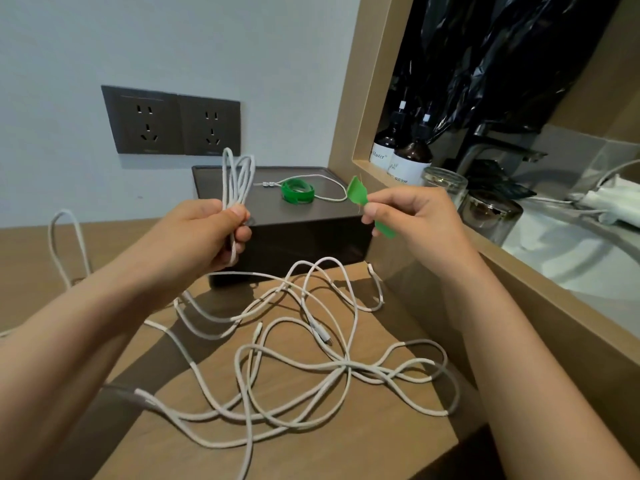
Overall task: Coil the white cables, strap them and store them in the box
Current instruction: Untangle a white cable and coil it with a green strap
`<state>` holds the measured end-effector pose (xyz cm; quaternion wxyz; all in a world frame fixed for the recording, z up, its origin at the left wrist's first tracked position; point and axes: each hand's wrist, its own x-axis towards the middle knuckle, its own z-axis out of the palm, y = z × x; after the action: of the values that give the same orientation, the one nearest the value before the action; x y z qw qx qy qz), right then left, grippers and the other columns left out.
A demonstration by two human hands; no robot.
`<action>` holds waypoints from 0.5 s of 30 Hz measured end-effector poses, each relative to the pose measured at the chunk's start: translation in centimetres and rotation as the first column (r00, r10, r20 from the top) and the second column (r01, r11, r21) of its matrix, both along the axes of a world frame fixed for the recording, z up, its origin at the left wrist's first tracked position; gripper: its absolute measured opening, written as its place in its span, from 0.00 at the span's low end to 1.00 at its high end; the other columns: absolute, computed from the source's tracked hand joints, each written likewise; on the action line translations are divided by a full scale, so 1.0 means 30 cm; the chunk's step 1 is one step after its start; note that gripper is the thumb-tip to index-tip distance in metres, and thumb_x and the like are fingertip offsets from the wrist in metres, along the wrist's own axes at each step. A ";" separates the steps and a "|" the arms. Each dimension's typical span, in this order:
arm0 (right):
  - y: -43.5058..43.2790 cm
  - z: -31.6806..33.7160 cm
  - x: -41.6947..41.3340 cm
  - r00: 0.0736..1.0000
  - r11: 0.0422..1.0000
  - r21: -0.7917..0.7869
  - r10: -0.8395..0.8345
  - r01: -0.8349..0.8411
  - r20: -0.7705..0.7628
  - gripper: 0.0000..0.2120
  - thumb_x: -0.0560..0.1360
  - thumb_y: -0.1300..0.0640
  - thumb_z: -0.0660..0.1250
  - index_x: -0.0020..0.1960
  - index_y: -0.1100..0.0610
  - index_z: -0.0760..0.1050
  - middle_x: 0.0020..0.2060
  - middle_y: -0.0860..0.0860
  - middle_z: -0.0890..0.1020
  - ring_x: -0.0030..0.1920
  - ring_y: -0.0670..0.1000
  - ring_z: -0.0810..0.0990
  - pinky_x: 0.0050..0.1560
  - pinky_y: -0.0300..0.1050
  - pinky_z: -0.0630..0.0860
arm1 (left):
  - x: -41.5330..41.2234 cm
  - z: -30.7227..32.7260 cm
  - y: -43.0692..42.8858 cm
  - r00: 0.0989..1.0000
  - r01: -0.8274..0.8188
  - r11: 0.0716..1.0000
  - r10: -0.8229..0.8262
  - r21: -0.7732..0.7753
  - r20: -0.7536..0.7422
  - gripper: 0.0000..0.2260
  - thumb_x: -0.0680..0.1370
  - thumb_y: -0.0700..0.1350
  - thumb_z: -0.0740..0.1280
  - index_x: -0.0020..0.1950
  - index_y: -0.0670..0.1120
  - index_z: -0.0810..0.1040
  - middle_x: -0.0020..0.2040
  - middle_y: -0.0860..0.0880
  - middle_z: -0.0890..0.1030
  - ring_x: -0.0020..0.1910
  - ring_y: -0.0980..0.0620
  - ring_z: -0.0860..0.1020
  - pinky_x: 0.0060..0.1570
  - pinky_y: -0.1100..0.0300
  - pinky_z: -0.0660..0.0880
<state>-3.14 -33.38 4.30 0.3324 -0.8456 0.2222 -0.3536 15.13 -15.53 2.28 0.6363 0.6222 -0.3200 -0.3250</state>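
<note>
Loose cables point(346, 367): white, tangled in overlapping loops over the middle and front of the bench point(381, 445), nearest the camera; none of them coiled or strapped.
Left hand point(211, 233): fingers curled round a coiled cable point(229, 199), thumb pressed on top. Its loops stand upright above the fist, held in the air in front of the box's left end.
Sockets point(171, 121): two dark plates on the wall above the bench's back edge.
Box point(304, 244): dark, lid on, standing at the back edge of the bench against the wall.
Strap roll point(298, 192): green, lying on the box lid, with another white cable point(344, 192) looped just beside it.
Right hand point(412, 220): thumb and forefinger pinch a green strap point(358, 195), whose ends stick out above and below the fingers. It is held in the air near the box's right end, apart from the coil.
Bottles point(412, 157) and jars point(491, 213): in the recess past the bench's right edge.
Step in hand: probably binding this first coil.
Doing it well: keep the left grip firm so the loops cannot spring apart. Bring the strap to the bundle's waist just above the fist, wrap it snugly, and tuck in any loose end before closing it.
</note>
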 end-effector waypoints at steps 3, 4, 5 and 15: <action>0.037 0.021 0.030 0.997 0.996 0.065 0.050 -0.053 0.052 0.05 0.76 0.61 0.69 0.47 0.57 0.84 0.37 0.48 0.85 0.34 0.44 0.80 0.40 0.31 0.76 | 0.018 0.008 0.012 0.999 -0.026 1.000 0.027 -0.006 0.025 0.12 0.83 0.45 0.57 0.44 0.44 0.74 0.32 0.49 0.73 0.38 0.52 0.76 0.49 0.58 0.76; 0.053 0.031 0.049 0.995 0.993 0.085 0.075 -0.081 0.070 0.05 0.76 0.60 0.70 0.48 0.56 0.84 0.36 0.47 0.84 0.35 0.43 0.80 0.40 0.31 0.76 | 0.026 0.010 0.017 0.999 -0.027 1.000 0.028 -0.012 0.019 0.12 0.83 0.46 0.57 0.44 0.43 0.74 0.31 0.50 0.73 0.37 0.51 0.77 0.51 0.55 0.78; 0.072 0.042 0.072 0.990 0.988 0.100 0.110 -0.119 0.089 0.04 0.76 0.60 0.70 0.48 0.55 0.84 0.34 0.47 0.84 0.35 0.43 0.80 0.41 0.30 0.76 | 0.035 0.012 0.021 1.000 -0.024 1.000 0.024 -0.020 0.014 0.11 0.83 0.46 0.57 0.44 0.43 0.73 0.31 0.50 0.73 0.34 0.52 0.77 0.49 0.54 0.80; 0.155 0.111 0.334 0.900 0.898 0.197 0.331 -0.393 0.285 0.02 0.74 0.64 0.70 0.46 0.61 0.81 0.36 0.52 0.84 0.35 0.47 0.81 0.41 0.36 0.79 | 0.097 0.013 0.039 0.996 -0.035 0.999 0.037 -0.037 0.077 0.08 0.83 0.44 0.57 0.45 0.43 0.68 0.30 0.51 0.65 0.23 0.58 0.61 0.20 0.69 0.60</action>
<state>6.89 -28.72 7.62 0.5209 -0.7737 0.0601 -0.3556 18.04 -14.36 2.68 0.6400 0.6287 -0.3389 -0.2834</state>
